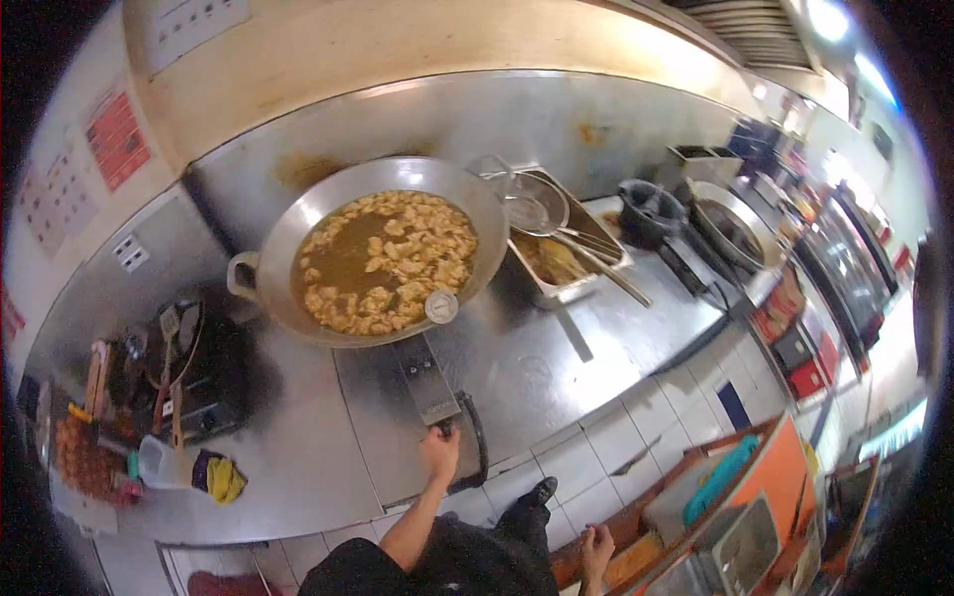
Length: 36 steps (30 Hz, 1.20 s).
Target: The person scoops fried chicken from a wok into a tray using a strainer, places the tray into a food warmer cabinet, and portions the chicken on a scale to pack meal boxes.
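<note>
Knob: my left hand (438, 458) has its fingers closed on a black knob (442, 429) at the near end of the control panel (426, 379), below the wok; fingers cover much of it.
Right hand: mine (597, 548), lower right of the wok and well apart from it, fingers curled; forearm cut off by the bottom edge. Cannot tell if it grips anything.
Wok: large metal wok (276, 223) above the steel counter (298, 437), 1 loop handle showing on its left; its bowl hides whatever supports it.
Pieces: browned chunks (427, 253) in oil inside the wok, many run together; no sure count.
Dial: round thermometer (441, 307) at the wok's near right rim, figures too small to read.
Panel lettering: faint marks near the knob, unreadable.
Wall sheets: red poster (117, 139) upper left of the wok, print illegible.
Tray: metal tray (556, 263) right of the wok; a strainer (537, 204) lies over it, masking some contents.
Far right: black bucket (651, 211), then a second wok (765, 243), contents dark.
Left clutter: utensils in shadow, hard to separate; yellow cloth (226, 481) lower left of the wok.
</note>
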Motion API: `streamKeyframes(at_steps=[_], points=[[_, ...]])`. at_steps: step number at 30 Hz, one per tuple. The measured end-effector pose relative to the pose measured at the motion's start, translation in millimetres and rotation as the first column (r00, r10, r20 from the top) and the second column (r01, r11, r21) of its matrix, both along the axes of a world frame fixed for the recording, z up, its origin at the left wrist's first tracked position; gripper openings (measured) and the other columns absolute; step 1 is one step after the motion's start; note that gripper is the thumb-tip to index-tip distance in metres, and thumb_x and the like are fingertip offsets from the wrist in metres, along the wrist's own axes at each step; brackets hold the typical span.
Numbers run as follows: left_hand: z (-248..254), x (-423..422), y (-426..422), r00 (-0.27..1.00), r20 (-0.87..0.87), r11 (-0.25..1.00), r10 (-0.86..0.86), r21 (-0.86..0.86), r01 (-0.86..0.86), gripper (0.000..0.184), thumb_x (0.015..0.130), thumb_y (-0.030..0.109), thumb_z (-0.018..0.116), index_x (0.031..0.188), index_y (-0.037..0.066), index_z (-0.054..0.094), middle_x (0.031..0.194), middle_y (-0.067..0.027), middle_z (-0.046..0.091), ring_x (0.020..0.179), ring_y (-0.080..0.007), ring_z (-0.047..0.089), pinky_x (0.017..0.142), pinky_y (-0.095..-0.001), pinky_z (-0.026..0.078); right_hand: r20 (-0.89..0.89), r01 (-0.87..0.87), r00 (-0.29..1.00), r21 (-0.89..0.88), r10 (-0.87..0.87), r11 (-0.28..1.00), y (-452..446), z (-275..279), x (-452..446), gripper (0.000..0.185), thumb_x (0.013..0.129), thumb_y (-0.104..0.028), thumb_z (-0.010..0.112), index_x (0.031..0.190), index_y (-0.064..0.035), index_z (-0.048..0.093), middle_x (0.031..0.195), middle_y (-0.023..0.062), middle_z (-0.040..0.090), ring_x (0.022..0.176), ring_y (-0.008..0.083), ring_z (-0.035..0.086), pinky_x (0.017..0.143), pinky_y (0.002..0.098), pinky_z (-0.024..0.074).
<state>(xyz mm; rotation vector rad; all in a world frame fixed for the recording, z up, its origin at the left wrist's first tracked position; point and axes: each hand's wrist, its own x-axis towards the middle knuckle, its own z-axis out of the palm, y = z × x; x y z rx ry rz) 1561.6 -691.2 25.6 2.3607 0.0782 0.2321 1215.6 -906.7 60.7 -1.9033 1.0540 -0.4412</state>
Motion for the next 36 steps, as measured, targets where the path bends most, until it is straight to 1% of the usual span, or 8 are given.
streamKeyframes(at_steps=[11, 19, 24, 27, 29, 32, 34, 36], points=[[91.1, -13.9, -51.8, 0.980, -0.131, 0.943, 0.151, 0.317, -0.103, 0.030, 0.083, 0.032, 0.064, 0.071, 0.004, 0.060, 0.070, -0.0159, 0.065, 0.065, -0.0353, 0.064, 0.060, -0.0432, 0.049, 0.105, -0.309, 0.931, -0.285, 0.350, 0.907, -258.8, 68.2, 224.1, 0.016, 0.091, -0.014, 0.056, 0.087, -0.0005, 0.064, 0.070, 0.0107, 0.066, 0.060, 0.0162, 0.060, 0.057, 0.0290, 0.0460], [150.6, 69.5, -262.6, 0.926, -0.096, 0.827, -0.364, -0.492, 0.274, 0.022, 0.089, 0.022, 0.063, 0.091, 0.000, 0.067, 0.073, -0.0038, 0.065, 0.068, -0.0094, 0.058, 0.062, -0.0261, 0.046, 0.335, -0.055, 0.939, -0.095, 0.084, 0.994, -330.3, 119.1, 327.0, 0.027, 0.096, -0.022, 0.052, 0.084, 0.0013, 0.061, 0.071, 0.0070, 0.064, 0.060, 0.0114, 0.057, 0.056, 0.0265, 0.0457], [176.8, 203.9, -396.8, 0.722, 0.141, 0.300, -0.678, -0.842, 0.447, 0.023, 0.095, 0.021, 0.056, 0.105, 0.002, 0.063, 0.086, -0.0036, 0.064, 0.073, -0.0124, 0.058, 0.063, -0.0270, 0.048, 0.298, -0.043, 0.953, -0.040, 0.053, 0.998, -337.7, 129.1, 354.0, 0.024, 0.095, -0.021, 0.052, 0.092, 0.0005, 0.063, 0.076, 0.0074, 0.066, 0.070, 0.0139, 0.061, 0.063, 0.0279, 0.0480], [190.3, 257.0, -462.5, 0.748, -0.008, 0.064, -0.663, -0.997, 0.046, 0.029, 0.093, 0.023, 0.058, 0.113, 0.001, 0.056, 0.095, -0.0071, 0.062, 0.076, -0.0143, 0.058, 0.061, -0.0276, 0.048, 0.226, -0.036, 0.972, -0.105, 0.059, 0.994, -348.6, 125.7, 362.9, 0.025, 0.095, -0.022, 0.053, 0.095, -0.0002, 0.063, 0.079, 0.0074, 0.065, 0.073, 0.0141, 0.061, 0.064, 0.0282, 0.0486], [136.9, 309.2, -501.3, 0.666, -0.310, 0.091, -0.678, -0.935, -0.343, 0.068, 0.091, 0.031, 0.060, 0.142, 0.001, 0.027, 0.143, -0.0242, 0.033, 0.128, -0.0356, 0.042, 0.108, -0.0396, 0.035, 0.273, -0.100, 0.957, 0.014, 0.093, 0.995, -350.8, 123.6, 366.7, 0.025, 0.096, -0.024, 0.053, 0.097, -0.0006, 0.063, 0.083, 0.0067, 0.065, 0.074, 0.0134, 0.061, 0.065, 0.0280, 0.0486], [99.6, 352.9, -544.8, 0.752, -0.451, 0.214, -0.480, -0.892, -0.398, 0.080, 0.088, 0.033, 0.061, 0.146, 0.002, 0.017, 0.150, -0.0271, 0.015, 0.132, -0.0417, 0.032, 0.113, -0.0437, 0.027, 0.268, -0.145, 0.957, 0.104, 0.112, 0.984, -359.3, 111.5, 371.8, 0.026, 0.097, -0.023, 0.051, 0.099, -0.0003, 0.063, 0.086, 0.0084, 0.066, 0.076, 0.0146, 0.062, 0.066, 0.0282, 0.0491], [91.0, 369.4, -567.1, 0.755, -0.501, 0.232, -0.424, -0.865, -0.444, 0.080, 0.087, 0.033, 0.060, 0.147, 0.003, 0.016, 0.145, -0.0256, 0.028, 0.129, -0.0394, 0.039, 0.113, -0.0466, 0.025, 0.279, -0.220, 0.948, 0.230, 0.153, 0.948, -368.9, 101.3, 377.1, 0.031, 0.098, -0.027, 0.048, 0.102, 0.0007, 0.062, 0.092, 0.0088, 0.066, 0.080, 0.0151, 0.063, 0.068, 0.0277, 0.0486], [70.7, 388.5, -578.3, 0.767, -0.548, 0.103, -0.334, -0.830, -0.548, 0.049, 0.085, 0.037, 0.062, 0.119, 0.005, 0.046, 0.102, -0.0121, 0.059, 0.086, -0.0269, 0.062, 0.079, -0.0383, 0.050, 0.344, -0.347, 0.922, 0.536, 0.176, 0.769, -375.4, 102.8, 387.7, 0.041, 0.099, -0.036, 0.045, 0.116, -0.0005, 0.057, 0.108, 0.0130, 0.062, 0.085, 0.0207, 0.064, 0.073, 0.0324, 0.0519]])
